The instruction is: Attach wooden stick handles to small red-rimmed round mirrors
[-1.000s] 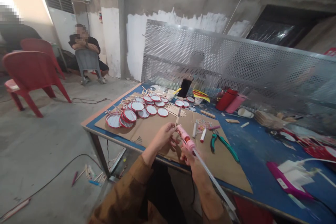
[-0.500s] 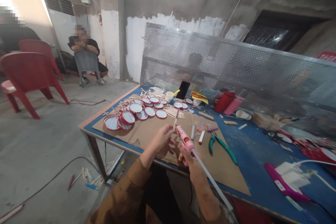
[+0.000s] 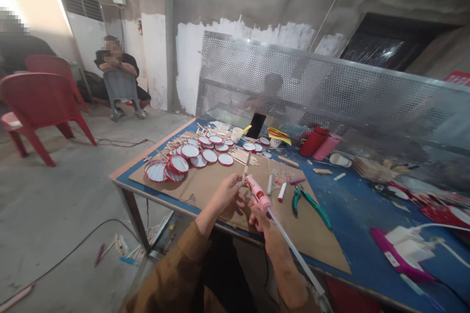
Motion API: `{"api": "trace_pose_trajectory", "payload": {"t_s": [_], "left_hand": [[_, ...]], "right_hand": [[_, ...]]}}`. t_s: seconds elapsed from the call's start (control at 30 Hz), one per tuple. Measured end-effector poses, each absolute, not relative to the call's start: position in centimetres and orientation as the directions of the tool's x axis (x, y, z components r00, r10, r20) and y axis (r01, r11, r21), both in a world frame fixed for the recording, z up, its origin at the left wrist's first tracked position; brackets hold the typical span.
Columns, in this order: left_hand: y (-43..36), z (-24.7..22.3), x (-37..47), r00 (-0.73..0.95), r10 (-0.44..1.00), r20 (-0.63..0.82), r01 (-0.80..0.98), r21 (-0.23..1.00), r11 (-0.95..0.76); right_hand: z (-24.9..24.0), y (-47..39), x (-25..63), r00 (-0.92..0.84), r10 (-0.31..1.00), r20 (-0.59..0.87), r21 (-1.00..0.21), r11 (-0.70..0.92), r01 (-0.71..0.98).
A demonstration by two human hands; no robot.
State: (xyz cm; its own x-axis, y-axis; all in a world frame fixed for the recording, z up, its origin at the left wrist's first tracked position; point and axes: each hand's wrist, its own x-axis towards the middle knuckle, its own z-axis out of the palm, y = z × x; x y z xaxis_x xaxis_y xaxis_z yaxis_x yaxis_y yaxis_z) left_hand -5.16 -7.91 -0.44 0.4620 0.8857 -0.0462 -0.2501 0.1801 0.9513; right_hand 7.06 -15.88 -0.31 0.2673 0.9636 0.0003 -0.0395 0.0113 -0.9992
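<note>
My left hand [image 3: 229, 193] is closed on a thin wooden stick [image 3: 247, 164], which points up and away from me. In my right hand [image 3: 262, 220] is a pink hot glue gun [image 3: 255, 188], with a long clear glue stick [image 3: 295, 249] running out of its back end. The gun's nozzle is right at the lower part of the stick; whether they touch I cannot tell. Beyond my hands, round red-rimmed white discs [image 3: 190, 151] lie heaped on brown cardboard [image 3: 205, 190], several with wooden sticks. A loose bundle of flat wooden sticks [image 3: 244, 157] lies just past the held one.
Green-handled pliers [image 3: 317, 210], markers [image 3: 282, 192] and a purple power strip [image 3: 396, 257] lie to the right. Red and pink bottles [image 3: 314, 141], a phone [image 3: 256, 125] and a cup [image 3: 237, 134] stand along a perforated metal screen [image 3: 235, 68]. One person sits on a grey chair [image 3: 123, 89].
Almost nothing differs. Both hands, the stick and the glue gun hold nearly the same position.
</note>
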Motion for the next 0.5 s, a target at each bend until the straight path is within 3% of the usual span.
{"api": "trace_pose_trajectory", "payload": {"t_s": [0.5], "left_hand": [[-8.17,0.15,-5.2,0.471,0.881,-0.049,-0.257,0.948,0.19]], "right_hand": [[-0.7,-15.89,7.21,0.257,0.966,0.02,-0.999,0.029,-0.03]]}}
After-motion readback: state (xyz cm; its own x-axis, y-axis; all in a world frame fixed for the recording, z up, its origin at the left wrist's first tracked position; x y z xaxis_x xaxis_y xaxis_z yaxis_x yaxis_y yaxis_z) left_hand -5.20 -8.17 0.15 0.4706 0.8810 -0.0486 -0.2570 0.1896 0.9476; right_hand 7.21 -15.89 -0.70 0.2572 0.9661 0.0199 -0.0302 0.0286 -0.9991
